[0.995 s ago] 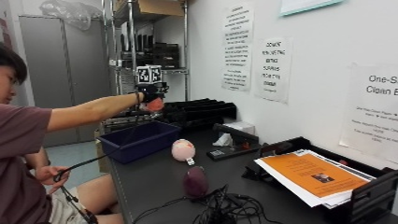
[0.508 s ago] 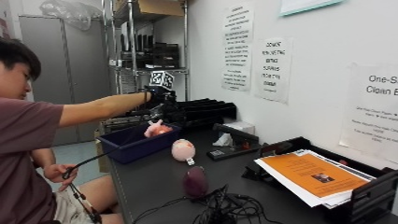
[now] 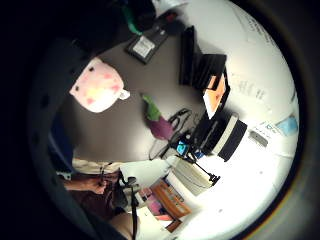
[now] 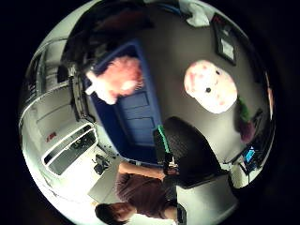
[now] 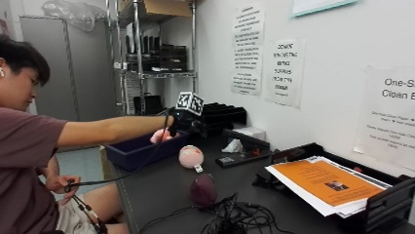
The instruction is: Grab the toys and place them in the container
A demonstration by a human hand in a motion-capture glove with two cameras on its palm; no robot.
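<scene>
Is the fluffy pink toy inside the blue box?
Yes. The fluffy pink toy lies within the blue box's walls, by the hand.

This is an office storeroom: printed notices (image 5: 246,51) hang on the wall, beside a metal shelving rack (image 5: 156,53), grey cabinets (image 5: 62,78) and paper trays (image 5: 344,195).

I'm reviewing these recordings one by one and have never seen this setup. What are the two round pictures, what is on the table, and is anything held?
No robot here: a person works with a black-gloved right hand. The two round pictures come from cameras on that hand's palm, looking outward; the third is a camera beside the table. The hand is at the blue plastic container, with a fluffy pink plush toy right by it; whether its grip is closed on the toy is unclear. On the dark table lie a round pale pink plush toy and a purple eggplant-shaped plush toy, beside black cables.
</scene>
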